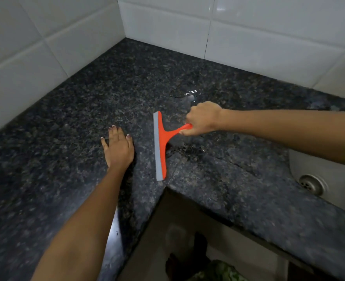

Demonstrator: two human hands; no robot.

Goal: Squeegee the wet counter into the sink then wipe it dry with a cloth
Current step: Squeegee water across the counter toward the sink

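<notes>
An orange squeegee (161, 146) with a grey rubber blade stands on the dark speckled granite counter (70, 110) near its inner corner. My right hand (203, 118) grips its handle from the right. The blade runs roughly front to back. Puddles of water (191, 94) glisten behind my right hand, and another wet patch lies just right of the blade. My left hand (119, 148) rests flat on the counter, fingers spread, just left of the blade. A steel sink (317, 171) with its drain sits at the right edge. No cloth is in view.
White tiled walls (167, 27) close off the counter at the back and the left, meeting in a corner. The counter is L-shaped, with its front edge and the floor below at bottom centre. My feet show down there.
</notes>
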